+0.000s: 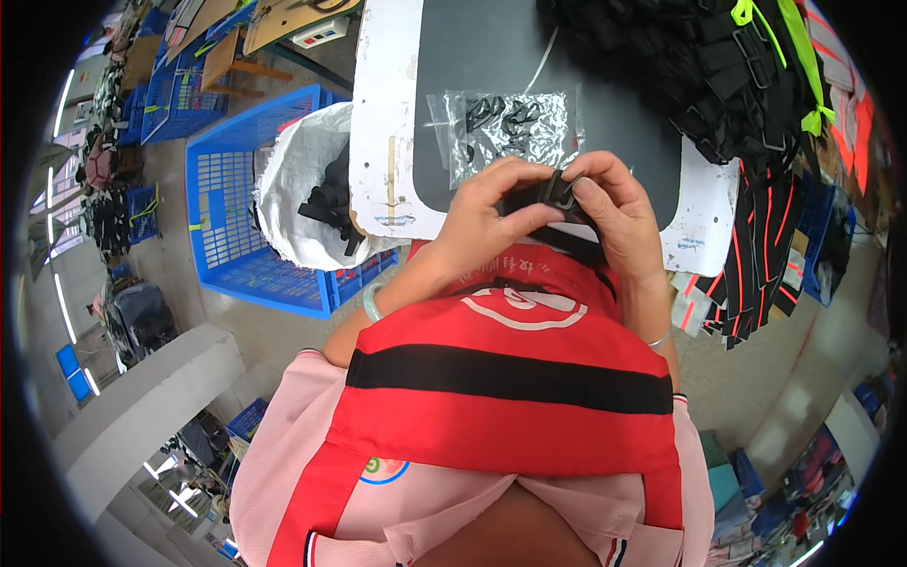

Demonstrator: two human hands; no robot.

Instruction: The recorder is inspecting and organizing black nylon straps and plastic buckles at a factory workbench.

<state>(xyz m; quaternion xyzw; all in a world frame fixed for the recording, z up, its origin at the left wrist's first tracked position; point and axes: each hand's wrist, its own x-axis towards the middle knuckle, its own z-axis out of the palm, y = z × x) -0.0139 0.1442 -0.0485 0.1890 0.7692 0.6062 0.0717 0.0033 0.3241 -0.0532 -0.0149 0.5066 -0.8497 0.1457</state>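
Just past the table's near edge, my left hand (493,206) pinches a black plastic buckle (561,197) between thumb and fingers. From the other side, my right hand (619,215) grips the same buckle, its thumb pressed on the front. Black webbing (588,244) hangs below the buckle, partly hidden by my hands. Beyond my fingers lies a clear plastic bag (515,123) with several small black parts inside.
The table has a dark top (642,175) with a white border. Black straps with buckles (737,85) are heaped at its far right. To the left, a blue crate (222,208) holds a white sack (293,180) of black pieces. Orange-striped straps (761,246) hang at right.
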